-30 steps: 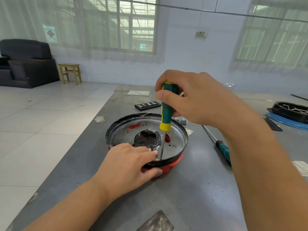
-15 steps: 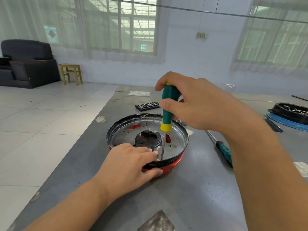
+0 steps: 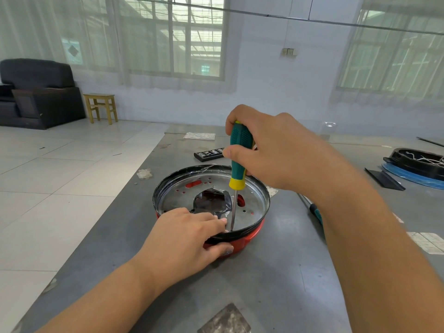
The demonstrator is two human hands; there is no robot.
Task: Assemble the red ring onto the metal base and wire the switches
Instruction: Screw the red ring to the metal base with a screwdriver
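Observation:
A round metal base (image 3: 252, 200) with a black-wrapped rim sits on the grey table, its middle hole covered by dark film. The red ring (image 3: 249, 239) shows beneath it at the near right. My left hand (image 3: 185, 239) presses on the near rim, thumb against the red ring and fingers inside the base. My right hand (image 3: 276, 150) grips a green and yellow screwdriver (image 3: 237, 162) held upright; its shaft tip meets the base floor just beside my left fingertips.
A second green-handled screwdriver (image 3: 316, 211) lies right of the base, partly under my right forearm. A black bit case (image 3: 208, 153) lies behind. A black ring on a blue disc (image 3: 418, 164) sits far right. The table's left edge (image 3: 101, 219) drops to tiled floor.
My right hand has shifted its grip slightly on the screwdriver handle, which stays upright at the same spot. My left hand has not moved.

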